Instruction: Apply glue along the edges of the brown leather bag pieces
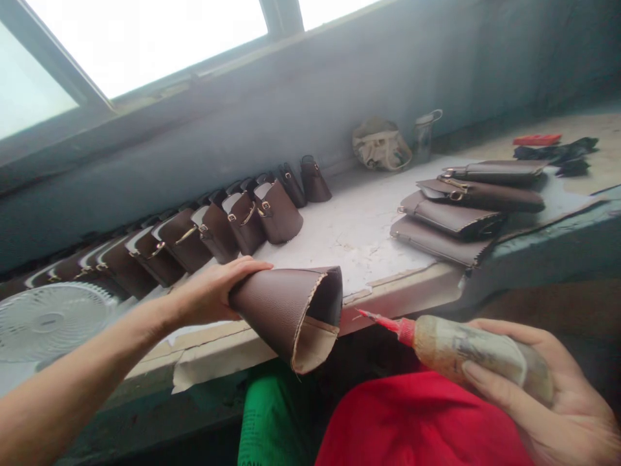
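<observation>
My left hand (237, 281) is closed around the narrower end of a brown leather boot shaft (276, 298), held tilted at the bench's front edge. Its wide, raw-edged opening faces me to the right, showing a pale lining at the bottom and a dark inside. My right hand (538, 382) wraps around a stained squeeze glue bottle (466, 349) with a red nozzle. The nozzle tip points left, a short way from the shaft's opening and not touching it.
Rows of brown boot shafts (182, 236) with buckles stand along the wall. Others lie in a pile (451, 223) at the right on white paper (349, 239). A white fan (53, 320) is at the left. A cloth bag (381, 145) and a clear jar (424, 137) stand behind.
</observation>
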{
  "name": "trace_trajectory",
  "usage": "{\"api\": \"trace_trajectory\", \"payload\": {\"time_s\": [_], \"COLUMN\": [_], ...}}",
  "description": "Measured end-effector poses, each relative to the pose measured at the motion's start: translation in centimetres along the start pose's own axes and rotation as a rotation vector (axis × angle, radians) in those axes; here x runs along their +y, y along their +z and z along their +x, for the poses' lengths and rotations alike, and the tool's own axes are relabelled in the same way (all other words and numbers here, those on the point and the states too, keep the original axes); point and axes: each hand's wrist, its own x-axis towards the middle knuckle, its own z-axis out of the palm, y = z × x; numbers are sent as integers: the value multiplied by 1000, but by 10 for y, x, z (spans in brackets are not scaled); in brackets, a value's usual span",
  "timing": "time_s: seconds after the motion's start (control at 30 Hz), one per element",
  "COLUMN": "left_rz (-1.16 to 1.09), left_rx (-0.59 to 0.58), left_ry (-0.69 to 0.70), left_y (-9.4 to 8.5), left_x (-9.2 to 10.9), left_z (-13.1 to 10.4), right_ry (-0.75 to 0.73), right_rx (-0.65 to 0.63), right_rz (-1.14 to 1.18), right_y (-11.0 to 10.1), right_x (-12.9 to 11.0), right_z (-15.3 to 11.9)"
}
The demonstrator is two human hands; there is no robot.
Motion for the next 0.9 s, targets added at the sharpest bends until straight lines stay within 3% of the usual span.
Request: {"api": "trace_trajectory", "payload": {"time_s": [0.1,0.27,0.5,0.7,0.9], "left_rz": [-5,-54,-152,-220,-228], "left_rx": [16,-1,-76,-66,-78], "left_ry": [2,-17,-213,-279,-227], "left_y": [4,5,8,2,-5], "left_x": [-1,-1,8,9,-9], "left_z": [-7,-15,-18,-7,18], "right_ry": [119,101,-136,-289,-263], "right_rx": [-15,-93,-218,-238,-340], "right_rz": [51,23,-30,-84,-74], "right_y": [5,23,44,50,47], "right_x": [-10,-23,-10,-5,-13], "right_z": [3,8,29,46,46]}}
